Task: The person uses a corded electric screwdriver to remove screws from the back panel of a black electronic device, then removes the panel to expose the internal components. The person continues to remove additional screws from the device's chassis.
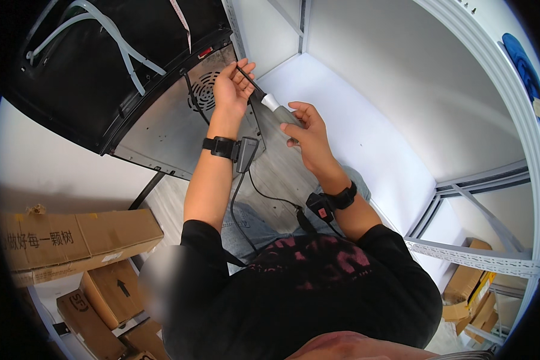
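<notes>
Floor: pale grey wood-grain flooring (175,197) showed left of centre.
Left side: a plain white upright surface (51,171) dimmed into shadow above a long brown cardboard box (123,231).
Right side: a white slotted-metal shelving frame (477,259) edged a smooth white board (366,144).
Lower corners: more brown cardboard boxes (119,293) sat on both sides.
Light: it fell brightest on the board.

Black lettering (45,241), arrow (122,289) on cartons (120,231)

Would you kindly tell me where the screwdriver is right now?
In the head view, the screwdriver is above centre, right of the round vent, its grey handle in the right hand and its dark shaft reaching the left hand.
</notes>
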{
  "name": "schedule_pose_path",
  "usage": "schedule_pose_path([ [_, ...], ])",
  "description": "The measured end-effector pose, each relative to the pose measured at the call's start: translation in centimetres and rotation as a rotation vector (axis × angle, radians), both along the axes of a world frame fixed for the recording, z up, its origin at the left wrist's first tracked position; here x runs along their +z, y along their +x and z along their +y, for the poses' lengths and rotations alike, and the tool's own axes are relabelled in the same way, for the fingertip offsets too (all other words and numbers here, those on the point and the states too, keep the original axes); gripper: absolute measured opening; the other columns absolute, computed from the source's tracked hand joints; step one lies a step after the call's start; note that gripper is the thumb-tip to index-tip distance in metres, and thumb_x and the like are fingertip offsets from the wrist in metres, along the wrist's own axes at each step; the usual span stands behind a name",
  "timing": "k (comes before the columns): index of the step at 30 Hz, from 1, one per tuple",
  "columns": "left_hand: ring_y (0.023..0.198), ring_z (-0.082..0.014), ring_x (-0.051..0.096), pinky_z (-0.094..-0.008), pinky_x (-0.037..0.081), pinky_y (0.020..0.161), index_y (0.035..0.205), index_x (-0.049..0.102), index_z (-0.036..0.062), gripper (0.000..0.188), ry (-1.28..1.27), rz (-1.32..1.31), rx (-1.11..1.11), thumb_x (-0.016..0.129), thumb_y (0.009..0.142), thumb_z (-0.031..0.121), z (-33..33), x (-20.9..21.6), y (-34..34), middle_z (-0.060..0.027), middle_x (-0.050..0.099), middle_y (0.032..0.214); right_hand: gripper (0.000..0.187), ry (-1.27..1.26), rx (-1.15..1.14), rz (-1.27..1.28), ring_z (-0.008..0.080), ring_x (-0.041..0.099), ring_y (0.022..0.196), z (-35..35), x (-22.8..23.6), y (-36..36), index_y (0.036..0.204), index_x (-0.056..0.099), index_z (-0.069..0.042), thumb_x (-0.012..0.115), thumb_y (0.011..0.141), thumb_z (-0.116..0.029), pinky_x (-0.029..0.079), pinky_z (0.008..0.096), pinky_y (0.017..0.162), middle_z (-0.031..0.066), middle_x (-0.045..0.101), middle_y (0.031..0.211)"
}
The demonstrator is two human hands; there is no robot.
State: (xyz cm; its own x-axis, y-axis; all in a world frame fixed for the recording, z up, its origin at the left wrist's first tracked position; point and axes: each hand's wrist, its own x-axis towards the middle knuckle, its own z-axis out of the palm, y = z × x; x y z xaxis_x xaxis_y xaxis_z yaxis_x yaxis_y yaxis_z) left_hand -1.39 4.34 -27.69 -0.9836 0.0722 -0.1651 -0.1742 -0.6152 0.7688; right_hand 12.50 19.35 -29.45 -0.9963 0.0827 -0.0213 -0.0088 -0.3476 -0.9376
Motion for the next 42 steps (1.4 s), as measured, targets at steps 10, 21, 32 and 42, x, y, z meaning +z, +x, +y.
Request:
schedule_pose_path([
  [10,0.075,-0.0144,0.059,-0.0249,0.048,0.068,0.112,0.058,0.002,0.03,0.014,0.024,-0.035,0.045,0.093,0.023,-0.3,-0.4,-0.1,-0.0082,0.067,0.098,0.032,-0.303,0.281,-0.175,0.0155,0.058,0.066,1.0,0.2,-0.7,0.116,0.049,-0.003,0.052,0.086,-0.012,0.042,0.0251,0.052,0.0115,0.059,0.095],
  [21,0.071,-0.0103,0.06,-0.0225,0.05,0.062,0.113,0.056,0.0006,0.027,-0.019,0.109,-0.089,0.047,0.094,0.018,-0.6,-0.7,0.3,-0.0062,0.066,0.093,0.031,-0.22,0.204,-0.108,0.0136,0.055,0.059,1.2,-0.6,-0.5,0.114,0.049,-0.003,0.052,0.084,-0.011,0.04,0.025,0.046,0.0139,0.06,0.092],
  [32,0.074,-0.0128,0.06,-0.0259,0.051,0.067,0.105,0.059,0.0024,0.017,0.016,0.087,-0.16,0.052,0.092,0.011,0.2,-2.8,2.3,-0.0076,0.065,0.096,0.038,0.159,0.323,-0.112,0.0083,0.049,0.055,6.9,-3.5,2.4,0.114,0.054,-0.003,0.065,0.078,-0.009,0.037,0.0221,0.046,0.0037,0.054,0.08],
  [42,0.077,-0.0106,0.062,-0.0229,0.05,0.069,0.102,0.062,-0.0004,0.021,-0.535,0.175,-0.339,0.067,0.081,0.001,6.3,-11.7,6.0,-0.0081,0.069,0.087,0.026,0.381,0.083,-0.097,0.0121,0.057,0.067,10.9,-6.4,-0.9,0.098,0.051,-0.004,0.063,0.076,-0.001,0.046,0.0255,0.057,0.0062,0.06,0.086],
])
